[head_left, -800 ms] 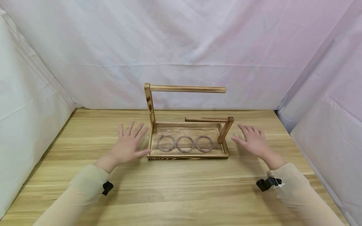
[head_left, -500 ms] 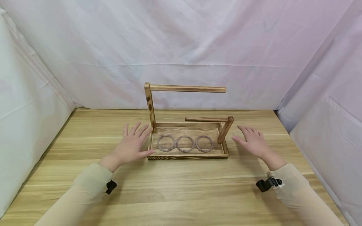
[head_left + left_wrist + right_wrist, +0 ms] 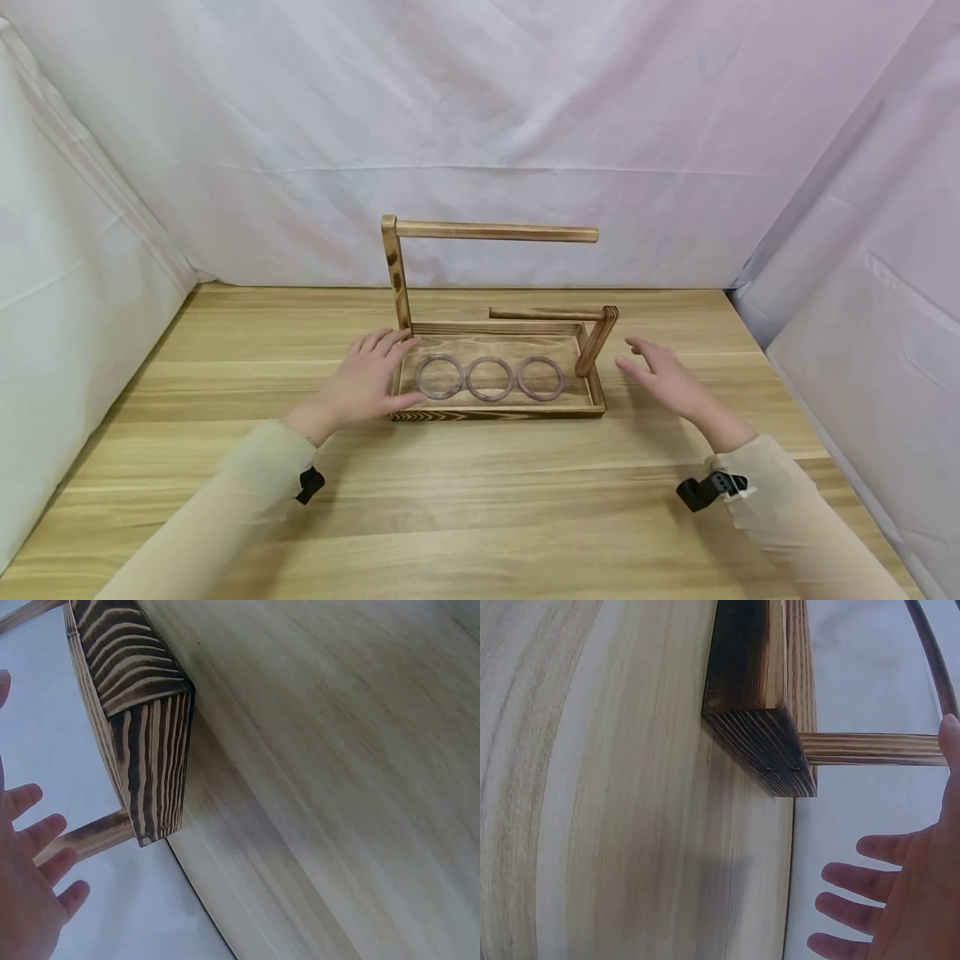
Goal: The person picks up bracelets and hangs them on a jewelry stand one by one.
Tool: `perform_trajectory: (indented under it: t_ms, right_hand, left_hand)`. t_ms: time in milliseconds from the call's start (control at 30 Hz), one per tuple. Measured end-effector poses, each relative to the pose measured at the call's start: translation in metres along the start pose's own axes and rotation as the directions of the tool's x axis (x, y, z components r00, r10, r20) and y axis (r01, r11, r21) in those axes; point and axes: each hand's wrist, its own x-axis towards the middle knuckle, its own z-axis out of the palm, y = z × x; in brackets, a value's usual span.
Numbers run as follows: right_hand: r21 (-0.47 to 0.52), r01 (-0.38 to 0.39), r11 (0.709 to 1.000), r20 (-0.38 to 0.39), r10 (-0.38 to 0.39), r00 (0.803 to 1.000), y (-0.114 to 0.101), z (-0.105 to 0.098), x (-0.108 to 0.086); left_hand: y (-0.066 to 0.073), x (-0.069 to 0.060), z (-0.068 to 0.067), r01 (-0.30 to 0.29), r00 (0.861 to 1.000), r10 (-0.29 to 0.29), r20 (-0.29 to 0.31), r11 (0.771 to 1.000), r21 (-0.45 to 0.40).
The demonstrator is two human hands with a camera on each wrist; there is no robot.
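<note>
A shallow wooden tray [image 3: 498,413] stands on the table, also seen from its corner in the left wrist view. Three clear, purplish rings lie flat in a row inside it: a left ring [image 3: 440,397], a middle ring [image 3: 490,399] and a right ring [image 3: 541,399]. My left hand [image 3: 360,383] hovers at the tray's left end, fingers spread, its thumb tip over the front left corner. It holds nothing. To the right of the tray my right hand [image 3: 667,383] hangs apart from it, palm inward, fingers relaxed and extended, also holding nothing.
A tall post [image 3: 397,275] at the tray's left end carries a long bar [image 3: 497,232] pointing right. A shorter post [image 3: 597,342] at the right end carries a lower bar [image 3: 546,314] pointing left. White cloth [image 3: 480,100] hangs behind the wooden table [image 3: 480,517].
My left hand has moved right and slightly inward, from beside the tray to its left end. The right hand has barely moved. Tray and rings stay in place.
</note>
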Motion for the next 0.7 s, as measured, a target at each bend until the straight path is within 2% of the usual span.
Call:
perform_trajectory:
  t_ms: [267, 500, 700]
  right_hand:
    - [0.092, -0.025, 0.995, 0.044, 0.021, 0.999, -0.002, 0.004, -0.001]
    - [0.168, -0.075, 0.983, 0.081, 0.062, 0.995, -0.001, 0.006, -0.003]
    - [0.313, -0.098, 0.945, 0.121, 0.063, 0.991, 0.001, 0.008, -0.001]
  left_hand:
    - [0.006, 0.012, 0.006, 0.04, 0.999, -0.037, 0.022, 0.985, -0.169]
    - [0.012, 0.021, 0.012, 0.041, 0.998, -0.032, 0.044, 0.976, -0.213]
    - [0.014, 0.028, 0.018, 0.045, 0.998, -0.033, 0.054, 0.971, -0.234]
